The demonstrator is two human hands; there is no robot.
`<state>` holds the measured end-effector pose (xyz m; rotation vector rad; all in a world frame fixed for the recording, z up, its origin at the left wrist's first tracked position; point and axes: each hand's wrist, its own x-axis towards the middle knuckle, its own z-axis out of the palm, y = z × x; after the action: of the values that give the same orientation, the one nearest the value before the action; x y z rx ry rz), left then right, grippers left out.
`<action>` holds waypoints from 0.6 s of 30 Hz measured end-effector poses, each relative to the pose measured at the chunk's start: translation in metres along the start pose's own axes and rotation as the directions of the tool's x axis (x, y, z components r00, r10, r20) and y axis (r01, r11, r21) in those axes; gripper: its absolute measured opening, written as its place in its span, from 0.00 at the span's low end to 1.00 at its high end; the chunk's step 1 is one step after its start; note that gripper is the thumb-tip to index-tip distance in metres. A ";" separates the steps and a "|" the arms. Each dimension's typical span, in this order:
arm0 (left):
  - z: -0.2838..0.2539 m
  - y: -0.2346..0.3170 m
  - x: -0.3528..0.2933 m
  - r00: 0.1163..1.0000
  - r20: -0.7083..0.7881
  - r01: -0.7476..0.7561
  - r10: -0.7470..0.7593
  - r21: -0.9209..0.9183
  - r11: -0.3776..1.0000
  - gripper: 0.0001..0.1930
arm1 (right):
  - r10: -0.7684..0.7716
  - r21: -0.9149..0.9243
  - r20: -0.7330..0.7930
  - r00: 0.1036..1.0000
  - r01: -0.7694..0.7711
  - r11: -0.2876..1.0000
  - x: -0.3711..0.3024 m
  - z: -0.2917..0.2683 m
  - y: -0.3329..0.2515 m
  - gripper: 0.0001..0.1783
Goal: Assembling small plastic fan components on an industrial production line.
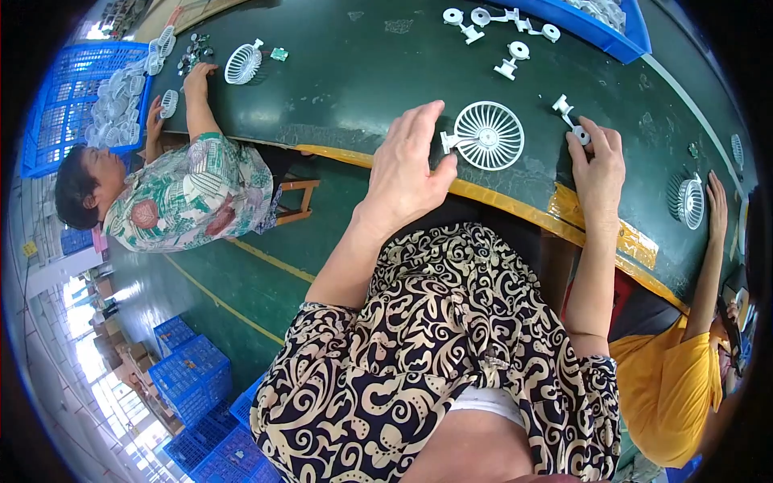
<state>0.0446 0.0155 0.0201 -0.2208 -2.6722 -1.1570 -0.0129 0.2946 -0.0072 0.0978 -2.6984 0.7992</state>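
Observation:
A round white fan guard [488, 135] with radial ribs lies on the green worktable in front of me, its short stem pointing left. My left hand [411, 157] is beside that stem, fingers and thumb apart, holding nothing. Farther right, my right hand [597, 165] has its thumb and fingertips closed on the round end of a small white plastic bracket [563, 105]. The bracket's other end sticks out away from me, toward the far left. Part of its round end is hidden by my fingers.
Several similar white brackets [512, 60] lie at the far side, near a blue bin [616, 40]. A co-worker on the left handles parts near another fan guard [243, 64] and a blue crate [48, 113]. Another co-worker's hand [716, 201] is beside a guard [690, 201] at right.

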 end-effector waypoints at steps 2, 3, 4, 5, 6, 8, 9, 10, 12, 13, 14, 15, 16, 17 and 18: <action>0.004 -0.005 -0.002 0.999 -0.021 -0.043 0.045 0.090 0.995 0.24 | 0.018 -0.016 0.012 1.000 -0.017 1.000 0.000 0.000 -0.001 0.17; 0.005 -0.008 -0.002 0.999 -0.022 -0.041 0.043 0.090 0.995 0.24 | 0.038 -0.033 0.016 0.999 -0.037 0.999 0.000 -0.001 -0.002 0.17; 0.006 -0.012 -0.002 0.999 0.031 -0.019 0.016 0.120 0.993 0.23 | 0.037 -0.033 0.018 0.999 -0.036 0.999 0.001 -0.004 -0.003 0.17; 0.007 -0.014 -0.002 0.996 0.083 -0.001 -0.012 0.150 0.989 0.22 | 0.049 -0.049 0.050 0.998 -0.046 0.998 0.002 -0.007 -0.006 0.18; 0.009 -0.015 -0.001 0.996 0.086 -0.003 -0.010 0.146 0.989 0.22 | 0.064 -0.068 0.080 0.995 -0.058 0.996 0.002 -0.010 -0.008 0.18; 0.013 -0.015 0.000 0.995 0.066 0.058 -0.069 0.144 0.988 0.19 | -0.014 0.033 0.014 1.000 0.014 0.999 -0.004 -0.010 -0.028 0.18; 0.014 -0.016 -0.002 0.995 0.066 0.062 -0.073 0.149 0.987 0.19 | -0.088 0.099 0.012 0.996 0.086 0.991 -0.007 -0.008 -0.042 0.18; 0.014 -0.015 -0.003 0.999 0.005 0.053 -0.054 0.167 0.985 0.18 | -0.125 0.201 0.026 0.992 0.117 0.972 -0.011 -0.006 -0.057 0.17; 0.014 -0.012 -0.002 0.998 -0.049 0.038 -0.030 0.181 0.983 0.17 | -0.244 0.279 0.010 0.970 0.232 0.932 -0.018 0.005 -0.078 0.16; 0.012 -0.009 0.000 0.998 -0.052 0.057 -0.048 0.201 0.978 0.14 | -0.270 0.250 0.013 0.963 0.258 0.933 -0.020 0.012 -0.085 0.16; 0.012 -0.008 0.000 0.996 -0.056 0.077 -0.066 0.222 0.972 0.11 | -0.297 0.222 0.016 0.955 0.286 0.932 -0.021 0.020 -0.089 0.15; 0.012 -0.008 0.001 0.997 -0.053 0.075 -0.064 0.223 0.972 0.11 | -0.317 0.175 0.008 0.949 0.310 0.934 -0.022 0.027 -0.090 0.16; 0.012 -0.008 0.002 0.997 -0.062 0.067 -0.055 0.216 0.974 0.08 | -0.314 0.175 0.008 0.949 0.308 0.935 -0.023 0.032 -0.088 0.16; 0.012 -0.009 0.003 0.996 -0.071 0.059 -0.046 0.209 0.976 0.06 | -0.325 0.101 0.036 0.945 0.321 0.942 -0.023 0.036 -0.087 0.16; 0.013 -0.011 0.003 0.997 -0.069 0.060 -0.047 0.210 0.976 0.06 | -0.336 0.028 0.066 0.940 0.335 0.942 -0.023 0.038 -0.087 0.16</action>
<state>0.0370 0.0173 0.0046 -0.0749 -2.7330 -0.8682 0.0115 0.2005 0.0002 0.5837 -2.6327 0.7224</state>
